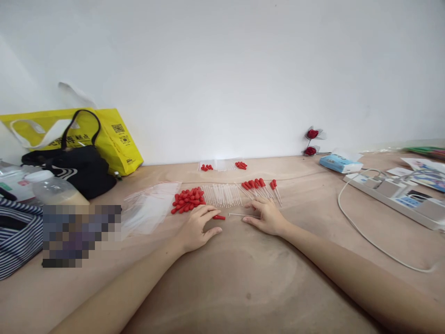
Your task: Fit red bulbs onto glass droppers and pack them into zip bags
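Left hand (195, 228): thumb spread wide of bent fingers, a red, bottle-shaped rubbery bulb (219, 217) right by the fingertips!
Right hand (268, 217): thumb and forefinger parted, one slim clear tube (237, 214) running between; pinched or not, I can't tell.
Forearms (333, 260): angling inward, low over the tan table (250, 287).
Beyond: a red bulb heap (187, 202), a clear tube row (222, 195).

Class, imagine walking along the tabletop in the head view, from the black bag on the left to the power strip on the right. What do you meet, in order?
Black bag → plastic bags → red bulbs → bare tubes → red-topped tubes → roses → tissue pack → power strip
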Tool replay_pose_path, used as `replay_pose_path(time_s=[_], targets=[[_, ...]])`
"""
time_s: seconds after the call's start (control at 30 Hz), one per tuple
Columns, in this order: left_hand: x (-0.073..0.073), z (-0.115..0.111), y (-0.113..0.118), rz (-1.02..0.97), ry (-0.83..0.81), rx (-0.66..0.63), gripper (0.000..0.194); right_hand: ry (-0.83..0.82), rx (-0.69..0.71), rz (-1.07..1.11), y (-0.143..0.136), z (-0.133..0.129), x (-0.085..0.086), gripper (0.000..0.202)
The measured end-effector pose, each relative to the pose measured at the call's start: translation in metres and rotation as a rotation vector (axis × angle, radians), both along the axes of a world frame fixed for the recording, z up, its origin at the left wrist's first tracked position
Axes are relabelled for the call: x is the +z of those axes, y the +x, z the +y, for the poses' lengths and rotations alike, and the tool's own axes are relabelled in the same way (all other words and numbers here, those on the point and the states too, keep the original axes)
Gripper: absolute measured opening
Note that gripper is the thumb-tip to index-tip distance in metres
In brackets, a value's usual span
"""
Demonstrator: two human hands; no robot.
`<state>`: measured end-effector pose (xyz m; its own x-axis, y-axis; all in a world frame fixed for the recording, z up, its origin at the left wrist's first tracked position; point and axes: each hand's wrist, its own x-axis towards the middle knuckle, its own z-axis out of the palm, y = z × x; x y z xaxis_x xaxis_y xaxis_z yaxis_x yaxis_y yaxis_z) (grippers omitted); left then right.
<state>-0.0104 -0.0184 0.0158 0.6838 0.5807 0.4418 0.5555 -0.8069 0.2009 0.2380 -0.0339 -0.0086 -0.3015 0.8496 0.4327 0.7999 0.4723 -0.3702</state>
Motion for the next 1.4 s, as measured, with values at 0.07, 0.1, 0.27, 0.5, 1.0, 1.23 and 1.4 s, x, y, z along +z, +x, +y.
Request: replay_pose_path(time_s=[0.07, 0.1, 0.27, 0.5, 1.0, 1.23, 1.4], targets=[[-0.003, 0.002, 0.002, -0.034, -0.040, 0.042, 0.031, -0.010, -0.004, -0.001, -0.004, 0.001, 0.001, 0.030], [-0.005, 0.003, 0.004, -0.048, -0.056, 0.058, 0.030, -0.017, -0.004, -0.001, -0.006, 0.001, 0.001, 0.029], [-0.011, 0.012, 0.017, -0.089, -0.095, 0.125, 0.017, -0.038, 0.010, 0.026, -0.021, 0.005, 0.000, 0.012], [-0.006, 0.004, 0.018, -0.105, -0.106, 0.167, 0.009, -0.024, -0.038, 0.077, -0.027, 0.003, -0.001, 0.009], [-0.007, 0.000, 0.018, -0.197, -0.149, 0.226, 0.014, 0.069, 0.100, 0.138, -0.039, -0.007, 0.000, 0.015], [-0.007, 0.000, 0.018, -0.210, -0.112, 0.181, 0.019, 0.072, 0.062, 0.146, -0.039, -0.006, 0.000, 0.016], [-0.007, -0.002, 0.020, -0.253, -0.078, 0.159, 0.018, 0.109, 0.091, 0.125, -0.040, -0.010, 0.002, 0.015]])
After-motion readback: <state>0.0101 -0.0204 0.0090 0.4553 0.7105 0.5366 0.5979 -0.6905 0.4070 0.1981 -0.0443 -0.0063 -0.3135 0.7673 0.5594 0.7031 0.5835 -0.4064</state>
